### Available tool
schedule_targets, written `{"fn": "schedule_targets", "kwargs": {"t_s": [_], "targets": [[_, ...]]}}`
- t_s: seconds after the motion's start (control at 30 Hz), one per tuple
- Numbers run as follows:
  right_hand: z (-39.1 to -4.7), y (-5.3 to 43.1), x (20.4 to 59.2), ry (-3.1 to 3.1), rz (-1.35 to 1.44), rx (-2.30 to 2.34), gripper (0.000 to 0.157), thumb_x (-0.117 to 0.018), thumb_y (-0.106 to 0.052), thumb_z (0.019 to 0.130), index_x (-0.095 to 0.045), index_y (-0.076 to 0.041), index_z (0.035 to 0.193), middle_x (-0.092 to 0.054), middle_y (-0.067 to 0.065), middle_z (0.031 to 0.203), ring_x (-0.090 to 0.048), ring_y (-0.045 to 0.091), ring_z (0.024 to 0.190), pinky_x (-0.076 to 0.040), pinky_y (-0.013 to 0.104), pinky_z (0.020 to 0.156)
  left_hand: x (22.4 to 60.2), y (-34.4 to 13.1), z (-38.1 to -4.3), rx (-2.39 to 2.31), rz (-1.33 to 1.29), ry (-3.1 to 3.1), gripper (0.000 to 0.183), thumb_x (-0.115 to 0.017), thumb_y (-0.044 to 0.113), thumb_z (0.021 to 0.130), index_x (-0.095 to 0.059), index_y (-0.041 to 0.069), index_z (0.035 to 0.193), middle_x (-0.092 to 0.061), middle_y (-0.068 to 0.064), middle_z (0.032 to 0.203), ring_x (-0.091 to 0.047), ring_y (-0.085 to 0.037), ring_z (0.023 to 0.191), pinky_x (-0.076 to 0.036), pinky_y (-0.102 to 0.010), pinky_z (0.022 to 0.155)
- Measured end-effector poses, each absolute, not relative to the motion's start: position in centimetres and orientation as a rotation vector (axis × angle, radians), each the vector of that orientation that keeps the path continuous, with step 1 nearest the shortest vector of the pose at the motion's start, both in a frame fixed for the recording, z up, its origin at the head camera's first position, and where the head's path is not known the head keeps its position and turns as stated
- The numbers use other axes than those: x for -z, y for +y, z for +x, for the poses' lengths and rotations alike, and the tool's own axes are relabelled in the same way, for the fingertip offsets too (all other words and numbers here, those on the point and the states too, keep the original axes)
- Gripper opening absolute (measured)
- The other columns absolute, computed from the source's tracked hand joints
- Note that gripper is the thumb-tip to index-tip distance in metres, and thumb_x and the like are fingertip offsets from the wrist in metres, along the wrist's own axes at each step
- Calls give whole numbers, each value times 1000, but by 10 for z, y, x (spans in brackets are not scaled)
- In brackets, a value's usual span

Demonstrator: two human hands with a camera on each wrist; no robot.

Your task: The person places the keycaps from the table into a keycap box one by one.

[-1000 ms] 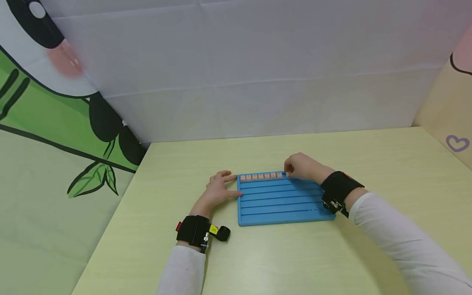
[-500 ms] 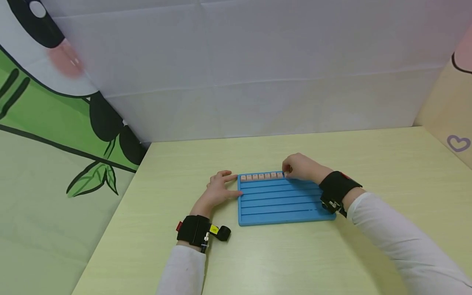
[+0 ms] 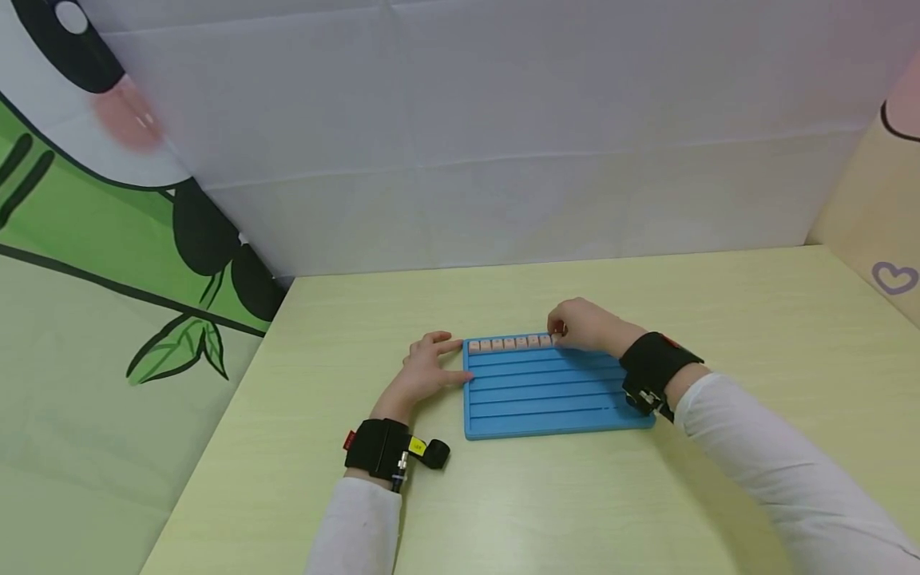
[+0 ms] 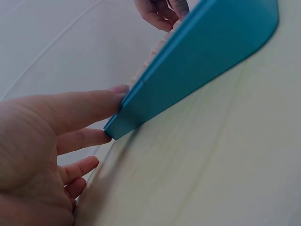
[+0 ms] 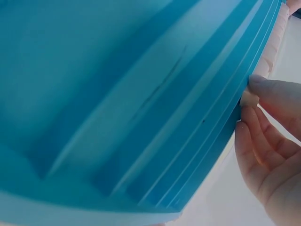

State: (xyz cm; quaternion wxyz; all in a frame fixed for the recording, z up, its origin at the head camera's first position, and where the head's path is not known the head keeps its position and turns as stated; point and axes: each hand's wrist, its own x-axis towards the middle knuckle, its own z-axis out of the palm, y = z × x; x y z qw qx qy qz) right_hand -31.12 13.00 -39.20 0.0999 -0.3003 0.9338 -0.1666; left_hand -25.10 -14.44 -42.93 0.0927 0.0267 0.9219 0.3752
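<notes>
A blue ridged board (image 3: 549, 399) lies flat on the table, with a row of small beige tiles (image 3: 509, 344) along its far groove. My left hand (image 3: 426, 372) rests at its left edge, fingers spread; in the left wrist view, thumb and index finger (image 4: 91, 136) touch the board's corner. At the right end of the row, my right hand (image 3: 588, 326) pinches one small beige tile (image 5: 249, 99) between thumb and fingers, right at the groove. Marks on the tiles are too small to read. The right hand and wrist cover the board's far right part.
The pale wooden table (image 3: 503, 511) extends around the board. A white cloth backdrop (image 3: 460, 160) hangs behind it, and a printed green panel (image 3: 108, 263) stands at the left. Both wrists wear black straps (image 3: 377, 449) with small cameras.
My right hand has shifted slightly left with the pinched tile, closing up to the end of the row. The left hand and the board have stayed in place.
</notes>
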Motion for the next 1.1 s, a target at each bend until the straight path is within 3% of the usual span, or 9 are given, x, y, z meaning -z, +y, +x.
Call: {"fn": "schedule_targets", "kwargs": {"t_s": [0.43, 0.83, 1.1], "targets": [[-304, 146, 382, 2798, -868, 490, 20, -65, -11, 84, -66, 0, 101, -65, 12, 94, -57, 26, 87, -47, 40, 78, 425, -146, -248, -1092, 91, 2739, 71, -75, 32, 77, -49, 10, 139, -29, -10, 151, -19, -35, 138, -26, -55, 104], [-305, 201, 370, 2887, -658, 514, 21, -61, -13, 87, -65, 3, 99, -63, 14, 90, -54, 26, 81, -48, 39, 72, 426, -148, -246, -1077, 100, 2738, 70, -75, 32, 77, -49, 11, 139, -29, -10, 151, -19, -35, 138, -27, -55, 103], [-299, 229, 379, 2815, -663, 472, 20, -61, -17, 88, -66, 0, 96, -62, 8, 86, -53, 21, 76, -46, 36, 68, 429, -151, -244, -1075, 108, 2735, 71, -75, 32, 77, -49, 11, 139, -29, -10, 151, -20, -35, 137, -27, -55, 103]]}}
